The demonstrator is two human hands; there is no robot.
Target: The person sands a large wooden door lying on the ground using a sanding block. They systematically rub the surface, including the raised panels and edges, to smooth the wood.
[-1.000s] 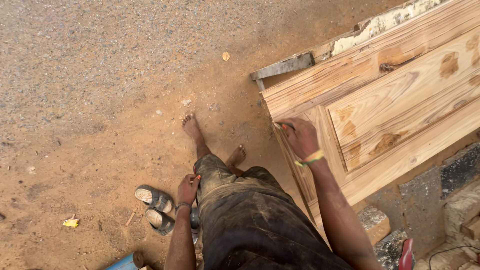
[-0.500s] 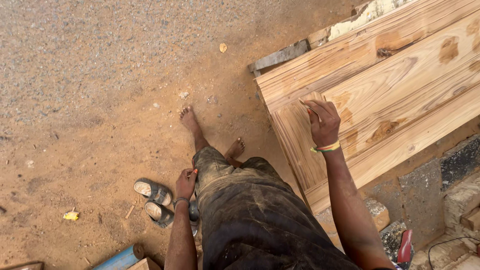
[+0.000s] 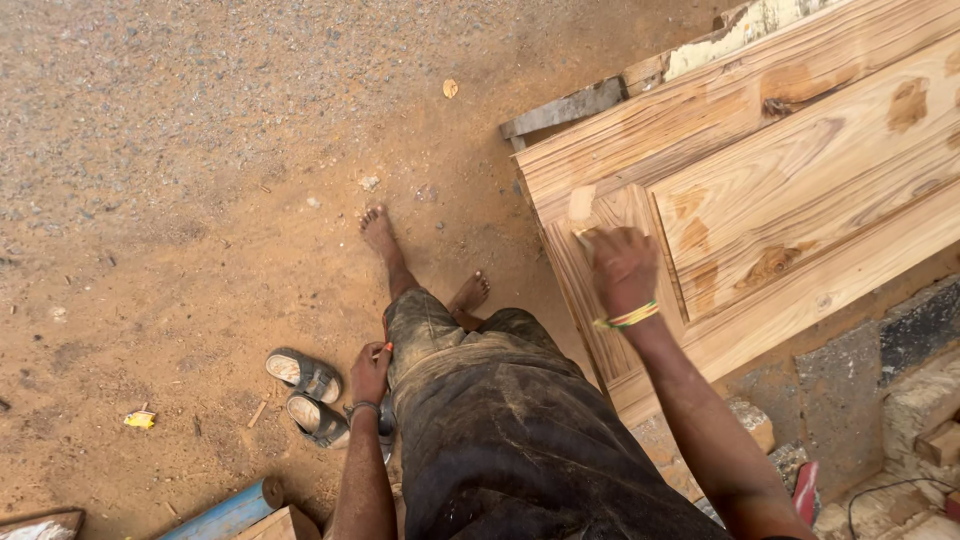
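Observation:
A pale wooden panelled door lies flat at the right. My right hand, with coloured bands on the wrist, presses down on the door's left upright. A small pale pad shows under its fingertips. A light smeared patch sits on the wood just beyond the hand. My left hand hangs by my left thigh, closed on a small thing with an orange tip. My dusty dark trousers and bare feet fill the middle.
Sandy ground and gravel spread to the left. Two sandals lie by my left hand. A blue pipe and a wood block lie at the bottom left. Grey boards stick out under the door. Stone blocks lie at the right.
My right hand has slid from the door's near left edge further up the upright and onto the pale pad. My left hand stays by my thigh.

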